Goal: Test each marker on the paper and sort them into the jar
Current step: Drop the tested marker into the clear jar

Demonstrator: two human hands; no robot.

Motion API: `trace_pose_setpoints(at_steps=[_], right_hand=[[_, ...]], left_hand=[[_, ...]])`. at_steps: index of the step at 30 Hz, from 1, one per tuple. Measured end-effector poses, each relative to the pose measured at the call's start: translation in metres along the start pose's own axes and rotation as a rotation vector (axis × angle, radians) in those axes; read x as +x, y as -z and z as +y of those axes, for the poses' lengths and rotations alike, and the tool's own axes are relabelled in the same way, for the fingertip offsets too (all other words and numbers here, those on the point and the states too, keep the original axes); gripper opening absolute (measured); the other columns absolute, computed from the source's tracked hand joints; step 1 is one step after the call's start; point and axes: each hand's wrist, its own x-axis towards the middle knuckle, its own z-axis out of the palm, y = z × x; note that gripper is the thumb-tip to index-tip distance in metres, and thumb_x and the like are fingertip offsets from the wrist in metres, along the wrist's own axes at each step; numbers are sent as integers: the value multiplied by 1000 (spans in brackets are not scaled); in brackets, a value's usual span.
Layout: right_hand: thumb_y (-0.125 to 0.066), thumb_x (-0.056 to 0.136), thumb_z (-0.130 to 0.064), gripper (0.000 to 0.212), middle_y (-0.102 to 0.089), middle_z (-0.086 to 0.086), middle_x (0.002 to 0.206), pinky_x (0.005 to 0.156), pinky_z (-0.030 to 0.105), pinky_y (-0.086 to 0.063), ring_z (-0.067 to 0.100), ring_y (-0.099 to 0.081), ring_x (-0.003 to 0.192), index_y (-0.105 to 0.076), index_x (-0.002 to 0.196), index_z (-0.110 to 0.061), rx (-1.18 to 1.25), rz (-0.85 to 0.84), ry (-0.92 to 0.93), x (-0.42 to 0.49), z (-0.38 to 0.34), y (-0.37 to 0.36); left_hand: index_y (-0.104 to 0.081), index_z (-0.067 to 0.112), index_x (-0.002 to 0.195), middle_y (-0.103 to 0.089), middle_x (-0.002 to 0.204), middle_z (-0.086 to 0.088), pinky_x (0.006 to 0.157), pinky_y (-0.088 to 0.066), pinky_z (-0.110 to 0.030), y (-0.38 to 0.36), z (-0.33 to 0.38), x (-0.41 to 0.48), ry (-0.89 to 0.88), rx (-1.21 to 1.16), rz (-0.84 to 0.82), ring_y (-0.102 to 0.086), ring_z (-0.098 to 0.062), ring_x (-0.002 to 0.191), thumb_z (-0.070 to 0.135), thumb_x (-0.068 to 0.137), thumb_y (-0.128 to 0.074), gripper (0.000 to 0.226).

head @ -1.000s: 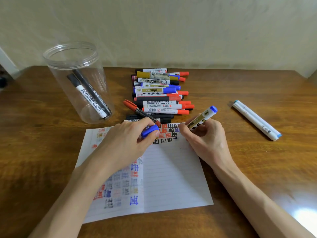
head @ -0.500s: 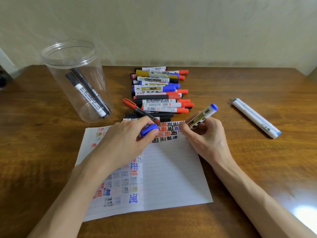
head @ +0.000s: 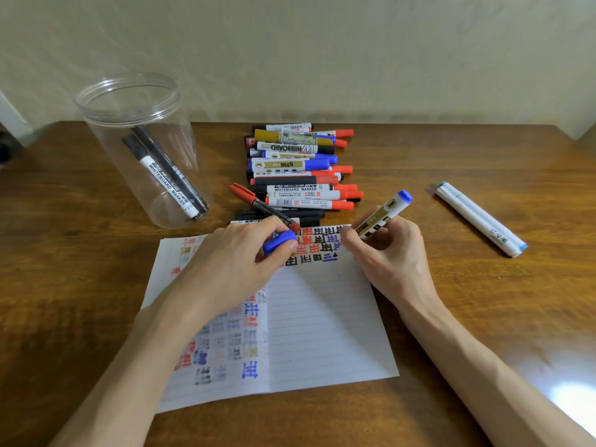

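**Two markers sorted, a blue one under test**

Two black markers (head: 167, 182) are seen leaning inside the clear jar (head: 113, 146), which stands upright at the far left of the wooden table (head: 483, 317). Nothing has been added to it over the last second.

Just right of the jar, the left hand (head: 232, 269) is rested on the lined paper (head: 322, 317), and a blue cap (head: 279, 241) is pinched between its thumb and fingers, as it was a second ago. A thin red-capped marker (head: 261, 203) lies slanted, with its near end at those fingers. Whether it is touched cannot be told.

Behind the paper, the pile of untested markers (head: 300, 169) is unchanged.

Further right, the right hand (head: 393, 256) is curled round the uncapped blue marker (head: 383, 214) in a writing grip. The marker's tip is hidden behind the fingers, at the top edge of the paper. The hand has been shifted only slightly, and fresh blue strokes (head: 329, 258) are seen beside the older black and red test marks.

The test of this marker is therefore judged to be under way. Capping and dropping into the jar are not yet done, and most of the pile is left.

At the far right, two pale markers (head: 480, 217) lie well apart from the rest, unmoved.
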Motion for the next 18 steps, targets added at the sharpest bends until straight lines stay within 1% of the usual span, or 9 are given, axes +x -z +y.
trace_pose_setpoints(at_steps=[2, 3, 5, 6, 8, 10, 14, 16, 18], right_hand=[[-75, 90, -20, 17, -75, 1, 71, 60, 39, -56, 22, -70, 63, -71, 75, -13, 25, -6, -23, 1, 1, 0], [-76, 90, -21, 16, -75, 0, 70, 59, 39, -57, 21, -70, 62, -72, 76, -14, 26, -16, -26, 1, 1, 0], [-77, 91, -22, 15, -75, -4, 70, 58, 34, -57, 14, -70, 60, -73, 78, -17, 30, -41, -29, 2, 1, -2], [-77, 91, -23, 15, -75, -6, 69, 58, 34, -57, 13, -71, 61, -73, 78, -17, 31, -48, -32, 2, 1, -2], [-77, 91, -23, 14, -76, -6, 71, 58, 36, -59, 14, -72, 62, -73, 79, -18, 35, -56, -31, 2, 0, -3], [-78, 92, -22, 13, -77, -8, 73, 58, 33, -59, 14, -73, 63, -74, 80, -19, 40, -62, -26, 2, 0, -2], [-78, 93, -26, 13, -76, -8, 72, 58, 33, -60, 13, -72, 62, -74, 82, -21, 20, -76, -18, 1, -1, -2], [-78, 93, -25, 13, -76, -9, 72, 57, 31, -60, 13, -72, 62, -74, 81, -21, 6, -78, -12, 2, -1, -2], [-78, 92, -22, 14, -74, -13, 68, 54, 25, -55, 9, -71, 60, -73, 79, -19, 8, -82, -10, 2, -1, -3]], left_hand=[[-60, 35, 106, -67, 83, 15, 69, -57, -37, 0, 0, 0, -1, -3, 0, -64, -6, 77, 57, 100, -46, 27], [-60, 35, 106, -67, 83, 14, 68, -57, -37, 0, -1, 0, -2, -6, 0, -64, -6, 77, 57, 100, -46, 27], [-60, 35, 106, -67, 83, 14, 69, -58, -38, 0, -1, 0, -3, -8, -2, -64, -6, 77, 57, 100, -46, 27], [-60, 35, 106, -67, 83, 14, 69, -58, -38, 0, -1, 0, -3, -7, -2, -65, -6, 77, 56, 101, -46, 26], [-60, 35, 107, -67, 83, 14, 69, -57, -38, 0, -1, 0, -2, -3, -4, -65, -6, 76, 55, 101, -47, 25], [-60, 35, 108, -67, 83, 14, 68, -58, -36, 0, -1, 0, -1, -1, -8, -65, -6, 75, 55, 101, -47, 25], [-60, 35, 109, -67, 85, 15, 68, -58, -35, 0, -1, 1, 2, -3, -15, -65, -6, 77, 55, 101, -47, 26], [-60, 35, 109, -67, 84, 15, 68, -58, -34, 0, -1, 0, 5, 4, -13, -65, -6, 76, 55, 101, -47, 25], [-60, 35, 109, -67, 85, 14, 69, -58, -35, 0, -1, 0, 4, 0, -9, -65, -7, 77, 55, 101, -47, 25]])
